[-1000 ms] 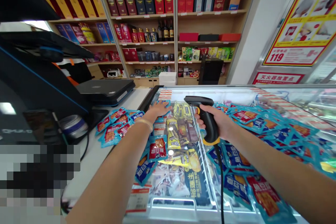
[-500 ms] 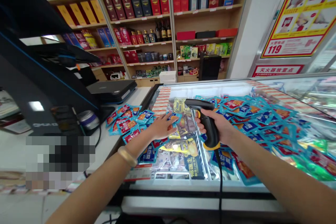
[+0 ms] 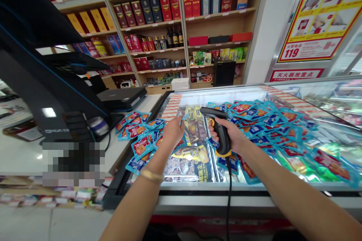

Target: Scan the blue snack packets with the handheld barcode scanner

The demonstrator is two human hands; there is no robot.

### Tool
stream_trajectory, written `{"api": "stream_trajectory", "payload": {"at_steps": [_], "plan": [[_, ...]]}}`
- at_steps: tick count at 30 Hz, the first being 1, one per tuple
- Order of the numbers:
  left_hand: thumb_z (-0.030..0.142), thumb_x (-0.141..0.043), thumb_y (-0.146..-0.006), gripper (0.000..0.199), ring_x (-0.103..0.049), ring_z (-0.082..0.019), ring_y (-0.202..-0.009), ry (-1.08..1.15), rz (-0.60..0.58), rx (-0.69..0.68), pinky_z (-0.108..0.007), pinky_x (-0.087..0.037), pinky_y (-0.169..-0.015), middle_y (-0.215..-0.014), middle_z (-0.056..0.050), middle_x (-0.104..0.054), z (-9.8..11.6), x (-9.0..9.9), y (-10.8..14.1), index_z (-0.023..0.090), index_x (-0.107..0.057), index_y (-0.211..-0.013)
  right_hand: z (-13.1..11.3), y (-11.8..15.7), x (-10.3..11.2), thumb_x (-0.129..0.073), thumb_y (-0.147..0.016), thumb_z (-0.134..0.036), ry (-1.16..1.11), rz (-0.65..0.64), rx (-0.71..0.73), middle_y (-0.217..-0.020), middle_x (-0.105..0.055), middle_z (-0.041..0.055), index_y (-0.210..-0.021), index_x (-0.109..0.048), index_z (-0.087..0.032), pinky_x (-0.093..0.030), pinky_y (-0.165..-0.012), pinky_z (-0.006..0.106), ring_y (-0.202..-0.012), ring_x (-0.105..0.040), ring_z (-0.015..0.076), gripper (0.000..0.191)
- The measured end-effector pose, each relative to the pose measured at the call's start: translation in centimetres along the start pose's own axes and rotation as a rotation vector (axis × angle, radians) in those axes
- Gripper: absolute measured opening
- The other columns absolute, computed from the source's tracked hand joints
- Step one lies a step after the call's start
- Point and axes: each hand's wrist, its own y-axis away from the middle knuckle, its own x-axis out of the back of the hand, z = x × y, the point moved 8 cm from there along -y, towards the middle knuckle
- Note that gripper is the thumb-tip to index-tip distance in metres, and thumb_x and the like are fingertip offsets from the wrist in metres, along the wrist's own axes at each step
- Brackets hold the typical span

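Observation:
My right hand (image 3: pixel 230 135) is wrapped round the handle of a black and yellow barcode scanner (image 3: pixel 222 130), its head pointing left and its cable hanging down. My left hand (image 3: pixel 174 130), with a gold bangle at the wrist, is closed on the edge of a small blue snack packet (image 3: pixel 186 116), mostly seen edge-on. Below and beside this hand lies a pile of blue and red snack packets (image 3: pixel 141 145) across the freezer's left edge. A larger heap of similar packets (image 3: pixel 263 120) covers the glass to the right of the scanner.
A chest freezer (image 3: pixel 192 185) with a glass top holds packaged food. At the left stand a black checkout machine (image 3: pixel 65 94), a jar (image 3: pixel 97 125) and a flat black device (image 3: pixel 121 97) on a white counter (image 3: pixel 121 154). Shelves (image 3: pixel 158 22) of boxes and bottles stand behind.
My left hand has gone from spread flat over a packet to closed, with a packet's edge raised at its fingertips. The scanner stays in my right hand. The view has shifted slightly.

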Motion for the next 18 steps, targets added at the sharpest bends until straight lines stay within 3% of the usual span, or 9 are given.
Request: {"api": "stream_trajectory", "payload": {"at_steps": [2,4,6,10,15,18], "plan": [[0.028,-0.042,-0.091,0.035,-0.067,-0.023,-0.093,0.39,0.1,0.118,-0.041,-0.056,-0.084,-0.102,-0.01,-0.071,-0.5,-0.2,0.1,0.016,-0.062,-0.117,0.1,0.1,0.2,-0.064,-0.081,-0.031,0.002,-0.005,0.005,-0.066,-0.054,0.0008,-0.077,-0.061,-0.015,-0.041,-0.043,0.017,-0.051,-0.048,0.0078,0.017],[0.035,-0.045,-0.089,0.034,-0.068,-0.019,-0.081,0.767,0.077,0.223,-0.038,-0.059,-0.073,-0.093,-0.005,-0.07,-1.0,-1.7,0.3,0.017,-0.062,-0.114,0.3,0.2,0.4,-0.064,-0.081,-0.031,0.018,0.005,-0.001,-0.066,-0.055,0.0011,-0.077,-0.061,-0.015,-0.042,-0.043,0.017,-0.051,-0.049,0.008,0.017],[0.038,-0.055,-0.082,0.035,-0.067,-0.017,-0.075,0.968,0.024,0.277,-0.037,-0.06,-0.067,-0.088,-0.002,-0.07,-1.1,-3.1,0.5,0.018,-0.062,-0.11,0.3,0.5,0.5,-0.064,-0.081,-0.03,0.034,0.025,-0.013,-0.066,-0.056,0.0015,-0.076,-0.062,-0.014,-0.042,-0.042,0.017,-0.05,-0.049,0.008,0.017],[0.034,-0.068,-0.068,0.033,-0.067,-0.018,-0.067,0.863,0.022,0.232,-0.033,-0.059,-0.06,-0.083,-0.002,-0.07,-1.4,-3.3,0.8,0.016,-0.066,-0.096,0.3,0.8,0.2,-0.062,-0.083,-0.029,0.06,0.042,-0.015,-0.065,-0.056,0.0011,-0.075,-0.062,-0.014,-0.043,-0.041,0.018,-0.049,-0.049,0.0081,0.017],[0.028,-0.062,-0.071,0.023,-0.061,-0.015,-0.055,0.54,0.09,0.059,-0.028,-0.055,-0.056,-0.067,0.0,-0.067,-0.8,-2.2,0.8,0.017,-0.069,-0.089,0.7,0.9,0.0,-0.063,-0.083,-0.029,0.146,0.079,-0.044,-0.064,-0.056,0.0009,-0.073,-0.061,-0.013,-0.044,-0.041,0.018,-0.048,-0.05,0.0081,0.019],[0.027,-0.059,-0.074,0.023,-0.061,-0.015,-0.059,0.453,0.131,-0.013,-0.027,-0.055,-0.06,-0.07,0.0,-0.068,-0.5,-1.9,0.8,0.018,-0.068,-0.093,0.9,0.9,0.0,-0.06,-0.086,-0.027,0.178,0.103,-0.063,-0.062,-0.055,0.0006,-0.07,-0.06,-0.013,-0.043,-0.04,0.018,-0.047,-0.05,0.0078,0.022]]}}
